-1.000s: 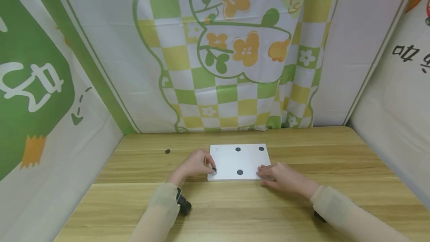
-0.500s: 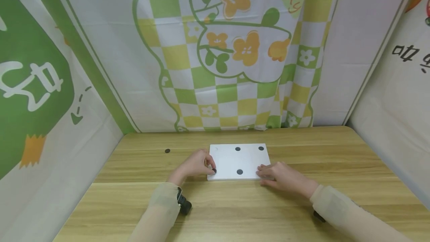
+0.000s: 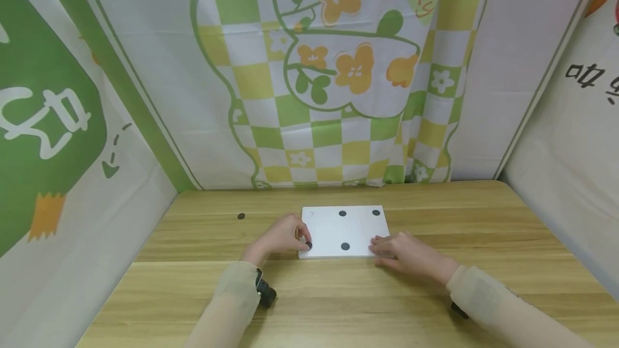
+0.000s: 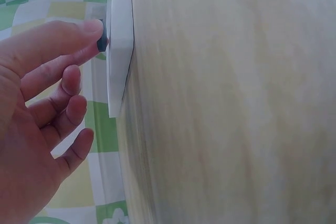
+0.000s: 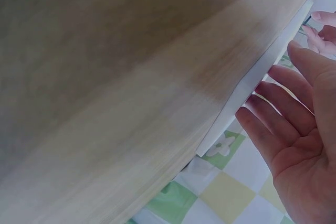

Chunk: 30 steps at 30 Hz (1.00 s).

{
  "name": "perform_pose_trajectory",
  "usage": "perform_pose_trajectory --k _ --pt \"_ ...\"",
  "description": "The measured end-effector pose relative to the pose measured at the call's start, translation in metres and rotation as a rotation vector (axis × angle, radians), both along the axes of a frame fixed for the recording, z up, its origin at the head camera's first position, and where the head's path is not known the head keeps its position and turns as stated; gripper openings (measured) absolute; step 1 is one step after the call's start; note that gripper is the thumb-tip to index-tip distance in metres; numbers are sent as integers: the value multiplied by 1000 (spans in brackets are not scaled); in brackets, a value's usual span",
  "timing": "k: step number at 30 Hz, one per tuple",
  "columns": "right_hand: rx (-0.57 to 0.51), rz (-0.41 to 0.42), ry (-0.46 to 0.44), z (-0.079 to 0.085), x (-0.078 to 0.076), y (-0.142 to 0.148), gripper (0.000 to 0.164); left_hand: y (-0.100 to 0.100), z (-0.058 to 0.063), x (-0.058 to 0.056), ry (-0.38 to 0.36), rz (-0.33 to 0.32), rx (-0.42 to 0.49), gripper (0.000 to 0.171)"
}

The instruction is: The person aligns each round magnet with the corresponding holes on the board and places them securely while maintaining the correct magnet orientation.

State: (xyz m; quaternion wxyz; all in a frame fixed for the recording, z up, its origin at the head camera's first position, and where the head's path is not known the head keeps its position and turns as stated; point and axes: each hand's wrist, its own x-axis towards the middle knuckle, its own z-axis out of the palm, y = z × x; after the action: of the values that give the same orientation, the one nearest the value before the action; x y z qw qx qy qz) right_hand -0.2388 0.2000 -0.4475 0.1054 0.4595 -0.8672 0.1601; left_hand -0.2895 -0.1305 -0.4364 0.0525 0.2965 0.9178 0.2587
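Note:
A white rectangular board [image 3: 324, 232] lies flat on the wooden table. At its near left corner my left hand [image 3: 282, 236] pinches a small black disc [image 4: 102, 36] between thumb and forefinger, right at the board's face. The other fingers of that hand are loosely bent and hold nothing. My right hand [image 3: 403, 254] rests its fingertips on the board's near right corner, which it partly hides. Further black discs sit on the board: one at the far middle [image 3: 342, 213], one at the far right corner [image 3: 376, 212] and one at the near middle [image 3: 345, 246]. A faint round mark [image 3: 311, 213] shows at the far left corner.
One loose black disc [image 3: 241, 216] lies on the table [image 3: 309, 305] left of the board. Behind the table hangs a checked curtain [image 3: 333, 138], and printed cloth walls [image 3: 140, 176] stand at both sides.
The disc in my left fingers has come down slightly and now looks flatter against the board's corner. My right hand stays where it was.

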Motion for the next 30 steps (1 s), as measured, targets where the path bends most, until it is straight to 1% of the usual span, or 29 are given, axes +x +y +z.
perform_pose_trajectory --k 8,16,20,27,30 --pt "24 -14 -27 1 1 -1 28 0 -2 -1 38 -21 -25 8" --pt "22 -21 -44 3 2 -2 28 0 1 0 45 -47 -20 8" --pt "18 -21 -34 3 2 -2 28 0 2 0 34 -44 -29 8" --pt "9 -8 -4 3 2 -2 27 0 3 1 38 -49 -51 9" --pt "1 -5 5 3 2 -2 27 0 4 3 40 -42 -60 9"
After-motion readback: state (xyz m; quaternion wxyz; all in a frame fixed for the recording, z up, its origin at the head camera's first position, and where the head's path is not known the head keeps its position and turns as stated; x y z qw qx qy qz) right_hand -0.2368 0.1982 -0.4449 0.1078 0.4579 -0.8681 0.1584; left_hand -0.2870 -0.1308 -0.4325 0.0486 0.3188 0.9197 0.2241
